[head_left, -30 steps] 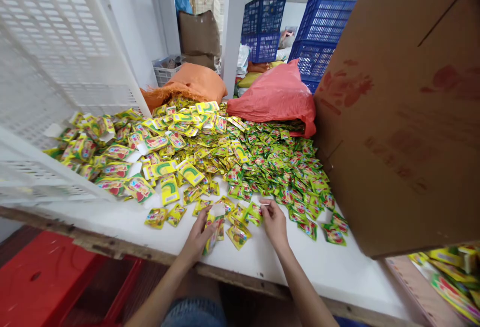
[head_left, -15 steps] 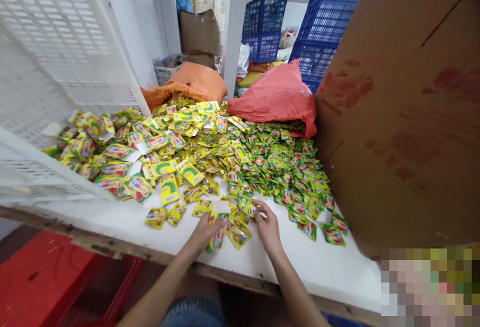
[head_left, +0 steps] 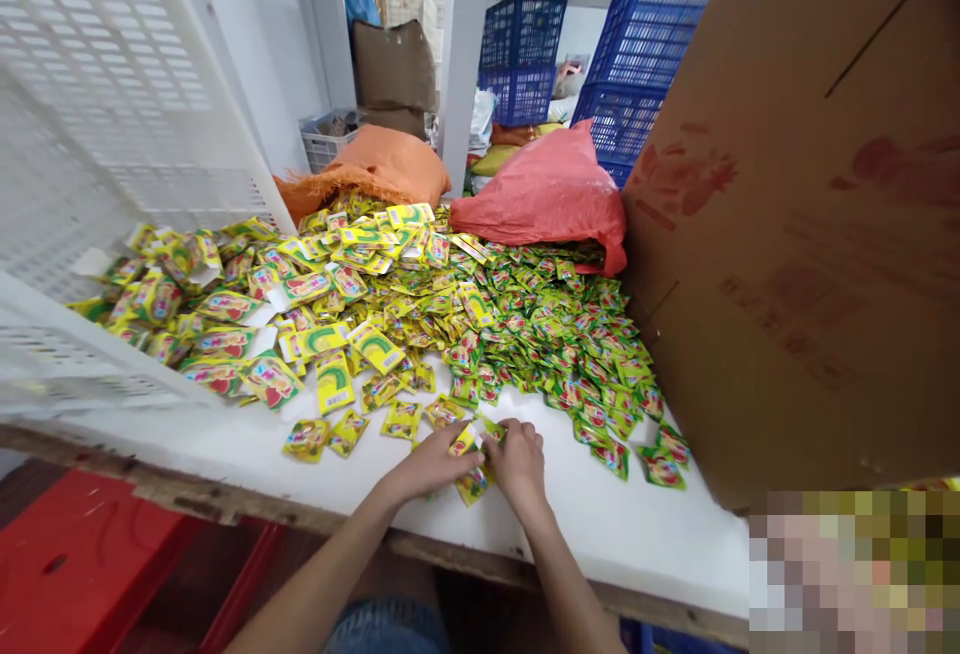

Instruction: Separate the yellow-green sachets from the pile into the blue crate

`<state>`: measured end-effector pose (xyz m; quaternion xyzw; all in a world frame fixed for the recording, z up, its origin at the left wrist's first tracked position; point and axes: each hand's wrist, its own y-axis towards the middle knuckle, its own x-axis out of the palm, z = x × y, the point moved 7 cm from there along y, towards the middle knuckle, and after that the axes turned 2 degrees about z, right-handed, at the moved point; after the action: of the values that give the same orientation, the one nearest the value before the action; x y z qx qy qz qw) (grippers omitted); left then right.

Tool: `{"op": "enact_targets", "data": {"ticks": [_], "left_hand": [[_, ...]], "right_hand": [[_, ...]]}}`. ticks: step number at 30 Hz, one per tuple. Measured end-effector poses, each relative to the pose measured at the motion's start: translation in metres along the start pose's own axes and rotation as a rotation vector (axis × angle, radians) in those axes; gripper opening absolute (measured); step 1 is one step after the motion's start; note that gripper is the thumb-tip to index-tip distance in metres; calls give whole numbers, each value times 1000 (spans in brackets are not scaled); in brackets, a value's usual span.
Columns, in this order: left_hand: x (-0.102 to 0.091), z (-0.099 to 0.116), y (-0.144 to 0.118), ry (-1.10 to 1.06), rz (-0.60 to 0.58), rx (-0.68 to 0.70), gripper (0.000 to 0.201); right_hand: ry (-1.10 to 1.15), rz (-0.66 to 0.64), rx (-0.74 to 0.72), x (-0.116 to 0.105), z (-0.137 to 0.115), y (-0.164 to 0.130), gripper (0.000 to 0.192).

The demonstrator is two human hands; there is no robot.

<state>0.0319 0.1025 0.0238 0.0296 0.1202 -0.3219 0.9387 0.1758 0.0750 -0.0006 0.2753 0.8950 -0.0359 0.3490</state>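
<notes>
Hands together over the front of the bench (head_left: 600, 519). The left hand (head_left: 429, 464) grips a small yellow box (head_left: 464, 441) between thumb and fingers; the right hand (head_left: 517, 459) curls against its end, beside a green sachet (head_left: 490, 426). The step in hand appears to be fine fingertip work at that end; the next move would call for a steady box. Whether the right fingertips pinch anything is hidden; the box is partly covered.

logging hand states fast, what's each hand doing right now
Left hand: closed, holding a small yellow carton.
Right hand: fingers curled at the carton; grip cannot be told.
</notes>
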Motion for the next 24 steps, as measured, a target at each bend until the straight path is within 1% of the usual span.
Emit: {"op": "enact_targets", "data": {"ticks": [2,7,9,12,13,15,17,19,21,22,24], "left_hand": [[-1,-1,-2,-39,11,-13,41],[-3,-8,-9,-209,22,-156,38],[-2,-7,-13,-335,27,-160,41],[6,-6,-20,-540,15,-164,47],[9,-6,-22,-585,14,-172,48],[14,-6,-26,-630,27,-186,49],[17,-4,-28,-643,50,-199,49],[20,-2,-29,-637,54,-214,48],[23,2,-29,-607,35,-200,46],[26,3,-29,-585,18,-186,44],[31,4,-28,-554,-11,-167,40]], "right_hand": [[23,-3,6,2,3,-1,15],[206,-85,-26,7,3,-6,15],[302,-102,-44,6,-1,-11,19],[455,-101,-58,2,-9,-17,31],[530,-119,-45,1,-11,-19,35],[663,-169,-4,-2,-14,-21,34],[714,-167,25,-12,-16,-19,30],[681,-75,-1,-32,-20,-14,27],[663,5,-53,-51,-29,-12,26],[659,14,-86,-57,-34,-13,25],[603,-58,-176,-61,-48,-17,22]]}}
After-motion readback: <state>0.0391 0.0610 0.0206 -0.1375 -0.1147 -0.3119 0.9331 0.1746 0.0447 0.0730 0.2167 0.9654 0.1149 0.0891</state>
